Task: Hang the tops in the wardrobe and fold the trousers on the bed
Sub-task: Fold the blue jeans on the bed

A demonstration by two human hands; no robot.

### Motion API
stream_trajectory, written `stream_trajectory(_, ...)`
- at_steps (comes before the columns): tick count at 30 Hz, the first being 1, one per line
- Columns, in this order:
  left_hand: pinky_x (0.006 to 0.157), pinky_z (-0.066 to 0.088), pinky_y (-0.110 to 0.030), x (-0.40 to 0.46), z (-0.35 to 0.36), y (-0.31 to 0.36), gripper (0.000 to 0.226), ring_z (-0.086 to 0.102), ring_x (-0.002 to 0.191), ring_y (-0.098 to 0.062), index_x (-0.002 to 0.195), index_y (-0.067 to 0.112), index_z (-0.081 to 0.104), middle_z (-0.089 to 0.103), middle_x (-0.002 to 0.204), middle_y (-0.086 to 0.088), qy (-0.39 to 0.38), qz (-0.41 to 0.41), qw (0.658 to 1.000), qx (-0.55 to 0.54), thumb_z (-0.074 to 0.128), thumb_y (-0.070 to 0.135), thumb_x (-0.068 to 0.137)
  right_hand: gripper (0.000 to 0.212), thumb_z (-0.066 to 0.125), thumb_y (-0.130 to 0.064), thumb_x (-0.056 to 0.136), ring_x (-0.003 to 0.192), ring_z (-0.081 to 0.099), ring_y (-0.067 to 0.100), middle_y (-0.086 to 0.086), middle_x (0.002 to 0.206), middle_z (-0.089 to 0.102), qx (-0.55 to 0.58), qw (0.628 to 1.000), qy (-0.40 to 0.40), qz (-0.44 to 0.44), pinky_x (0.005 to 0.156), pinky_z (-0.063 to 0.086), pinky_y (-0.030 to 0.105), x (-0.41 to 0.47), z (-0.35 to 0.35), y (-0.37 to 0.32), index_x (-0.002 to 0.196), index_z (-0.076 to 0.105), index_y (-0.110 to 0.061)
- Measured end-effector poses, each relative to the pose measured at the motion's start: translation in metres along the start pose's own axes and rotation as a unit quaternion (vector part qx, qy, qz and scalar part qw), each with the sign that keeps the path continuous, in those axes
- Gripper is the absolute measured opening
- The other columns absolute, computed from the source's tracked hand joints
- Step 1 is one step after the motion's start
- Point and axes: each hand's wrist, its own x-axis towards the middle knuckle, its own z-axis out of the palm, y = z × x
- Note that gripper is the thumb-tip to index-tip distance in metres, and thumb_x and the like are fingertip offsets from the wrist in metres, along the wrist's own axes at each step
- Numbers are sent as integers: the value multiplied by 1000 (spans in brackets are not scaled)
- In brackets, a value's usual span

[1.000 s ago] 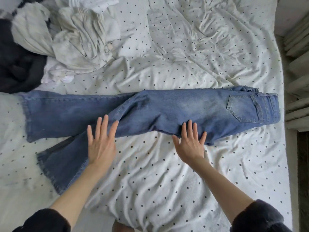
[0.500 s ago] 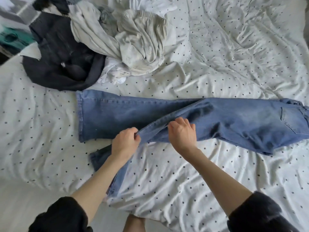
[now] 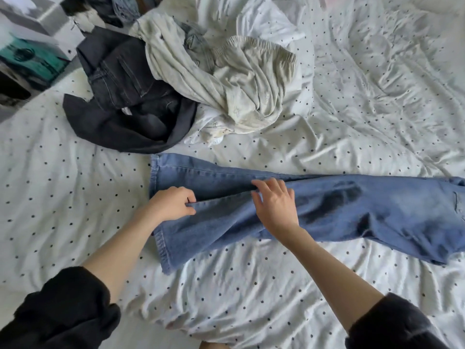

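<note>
White polka-dot bedding [image 3: 327, 117] covers the bed, with black jeans [image 3: 120, 79] and a heap of cream garments [image 3: 239, 79] piled beyond the blue jeans [image 3: 352, 210], which lie lengthwise across the middle. Left hand [image 3: 173, 204] pinches the near leg's edge in curled fingers. Right hand [image 3: 275, 205] curls over the leg fold, gripping it. Both forearms reach forward, black sleeves [image 3: 63, 311] pushed up.

The jeans [image 3: 327, 212] lie across the bed [image 3: 377, 96], waist to the right; behind them sits a clothes pile [image 3: 191, 84], with boxes [image 3: 32, 54] far left.
</note>
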Motion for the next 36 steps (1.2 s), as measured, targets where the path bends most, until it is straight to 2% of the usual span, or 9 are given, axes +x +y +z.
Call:
stream_trajectory(3,83,47,-38,2,-8,-15,18,60,97,-21,107,19,65,64,104,3,118,53,992,6,58,24,92,31,40,-34,100,114,47,23,1,122,54,-64,997,-23,-21,94,22,40,19,4,-12,118,62,-23)
stream_trajectory(5,76,48,-39,7,-19,-24,14,63,89,-27,101,12,68,67,96,-3,263,122,957,9,63,15,89,34,35,-40,100,118,45,18,-2,125,53,-100,991,-82,-31,102,18,42,35,8,-20,123,56,-26)
stream_trajectory(7,70,47,-40,11,-26,-30,15,63,79,-29,97,8,68,67,83,-5,332,170,928,19,69,10,83,36,40,-42,98,123,42,18,-2,128,51,-113,985,-127,-30,106,16,46,48,11,-25,127,50,-24)
stream_trajectory(14,86,39,-26,22,-4,-77,46,54,111,-15,123,20,59,58,121,6,200,123,971,-45,70,34,81,22,50,-28,95,115,46,20,1,118,54,-140,973,-178,-50,104,21,42,71,18,-30,113,53,-18)
stream_trajectory(18,69,41,-29,30,-5,-87,23,60,82,-20,102,7,67,63,95,-1,271,113,953,-75,68,21,84,18,43,-23,98,98,55,22,0,105,60,-133,984,-96,-68,95,24,37,77,22,-29,109,53,-14)
stream_trajectory(22,65,36,-29,45,-17,-80,21,45,61,-9,97,4,63,53,82,5,341,62,923,-170,70,18,83,17,35,-22,101,75,57,24,2,82,65,-107,992,-52,-35,90,22,36,76,26,-28,105,48,-11)
stream_trajectory(26,65,32,-28,60,-13,-69,21,53,73,-25,96,1,62,55,78,-3,359,-40,896,-258,68,18,85,17,42,-21,98,92,57,25,5,97,63,-93,996,-13,2,95,26,41,77,30,-39,105,53,-10)
stream_trajectory(30,61,28,-31,62,-5,-57,26,52,75,-35,91,-3,58,58,78,-17,410,-82,868,-267,63,22,88,26,53,-22,88,113,58,30,12,121,61,-65,988,110,-84,96,40,57,51,41,-60,109,61,-9)
stream_trajectory(36,62,29,-32,65,-5,-54,31,54,78,-37,94,-1,55,62,83,-18,431,-124,853,-268,59,29,91,68,56,-51,86,142,24,30,8,155,26,-148,982,-88,-80,109,11,66,26,74,-56,145,35,-26)
